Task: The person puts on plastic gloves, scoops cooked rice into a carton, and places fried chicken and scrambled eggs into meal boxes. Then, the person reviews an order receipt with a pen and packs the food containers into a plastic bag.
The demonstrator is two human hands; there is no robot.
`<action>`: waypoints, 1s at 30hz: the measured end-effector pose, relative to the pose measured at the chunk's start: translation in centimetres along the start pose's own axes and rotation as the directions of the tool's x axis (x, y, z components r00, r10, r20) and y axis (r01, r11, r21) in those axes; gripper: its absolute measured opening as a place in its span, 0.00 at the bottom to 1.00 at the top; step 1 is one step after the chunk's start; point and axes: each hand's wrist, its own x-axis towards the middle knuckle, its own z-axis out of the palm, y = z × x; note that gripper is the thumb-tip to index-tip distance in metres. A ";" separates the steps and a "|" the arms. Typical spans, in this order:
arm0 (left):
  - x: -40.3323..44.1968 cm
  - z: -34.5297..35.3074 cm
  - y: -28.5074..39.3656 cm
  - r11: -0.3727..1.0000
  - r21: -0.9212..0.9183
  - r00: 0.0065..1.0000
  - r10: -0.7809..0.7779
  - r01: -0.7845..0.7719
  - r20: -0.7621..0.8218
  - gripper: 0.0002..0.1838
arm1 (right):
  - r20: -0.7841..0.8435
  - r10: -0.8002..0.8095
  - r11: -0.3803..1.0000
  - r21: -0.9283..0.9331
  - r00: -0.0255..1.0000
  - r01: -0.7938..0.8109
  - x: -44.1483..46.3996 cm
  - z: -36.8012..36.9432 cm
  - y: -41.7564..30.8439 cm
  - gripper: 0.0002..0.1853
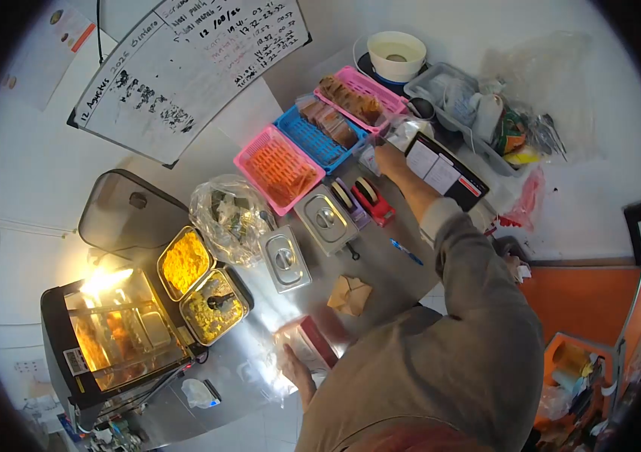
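Note:
My left hand (298,371) is at the near edge of a red-sided package (313,340) with clear, shiny wrapping; its fingers look stretched out along the side. At the far side of the steel table, my right hand (390,159) has its fingers drawn together beside clear plastic (369,160); whatever is between them is too small to make out. Close to that hand are a blue basket (309,136) with brown packets and a tablet (445,172). A folded brown paper packet (350,295) lies between my arms.
Two lidded steel containers (285,258), a red tape dispenser (373,202) and a blue pen (406,251) lie mid-table. Pink baskets (279,169) stand behind. Left are trays of yellow food (185,264) and a lit glass warmer (124,331).

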 end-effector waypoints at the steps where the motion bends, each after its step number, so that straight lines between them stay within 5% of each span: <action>1: 0.2 0.6 -1.6 0.999 -0.014 0.999 0.036 -0.036 0.010 0.35 | 0.052 0.032 0.998 -0.062 0.998 -0.029 1.6 0.8 -0.7 0.12; 3: 0.6 2.1 -4.0 0.993 -0.050 0.993 0.112 -0.111 0.031 0.37 | 0.133 0.104 0.975 -0.208 0.986 -0.074 4.6 2.8 -0.9 0.15; 6: 0.7 3.5 -4.6 0.996 0.048 0.993 -0.074 0.070 0.090 0.37 | 0.043 0.139 0.972 -0.198 0.989 -0.128 4.9 4.5 -0.4 0.14; 10: 1.5 3.2 -6.0 0.985 0.168 0.981 -0.061 0.030 0.183 0.36 | 0.098 0.173 0.984 -0.071 0.980 -0.166 4.6 2.5 -0.6 0.13; 12: 2.1 3.2 -8.7 0.963 0.221 0.977 0.115 -0.154 0.178 0.33 | 0.008 0.156 0.987 -0.024 0.988 -0.156 4.7 1.7 -0.2 0.11; 16: 4.3 2.3 -12.1 0.949 0.047 0.918 0.288 -0.312 0.271 0.29 | -0.206 0.024 0.997 0.080 0.978 -0.008 -0.6 -4.9 -3.0 0.07; 18: 6.3 1.3 -14.2 0.893 -0.134 0.838 0.449 -0.429 0.310 0.27 | -0.160 -0.070 0.874 0.466 0.985 0.138 -6.4 -8.2 -5.4 0.06; 20: 8.7 -0.2 -16.3 0.888 -0.264 0.810 0.454 -0.377 0.371 0.26 | 0.010 -0.196 0.655 0.746 0.981 0.123 -13.4 -9.5 -10.1 0.08; 21: 10.7 -1.8 -16.8 0.949 -0.272 0.844 0.274 -0.159 0.461 0.12 | -0.094 -0.379 0.468 0.839 0.921 0.279 -16.5 -6.6 -11.6 0.10; 22: 10.3 -2.0 -16.6 0.913 -0.091 0.802 0.393 -0.397 0.450 0.08 | 0.068 -0.467 0.415 0.897 0.881 0.151 -20.9 -7.2 -14.4 0.09; 23: 9.5 -1.9 -15.1 0.793 0.097 0.733 0.499 -0.602 0.462 0.06 | -0.038 -0.553 0.211 0.960 0.833 0.184 -24.3 -3.5 -16.8 0.09; 25: 6.6 -2.4 -10.6 0.471 0.305 0.560 0.656 -0.828 0.506 0.05 | 0.178 -0.665 0.401 0.905 0.726 0.145 -31.1 -2.4 -20.5 0.10; 29: 5.0 -2.2 -7.4 0.280 0.009 0.276 0.943 -0.960 0.185 0.06 | 0.501 -0.577 0.803 0.492 0.645 0.336 -35.9 4.6 -22.8 0.10; 30: 6.3 -2.0 -8.0 0.211 0.037 0.214 0.951 -0.977 0.225 0.07 | 0.427 -0.682 0.718 0.546 0.594 0.431 -36.3 5.8 -22.9 0.10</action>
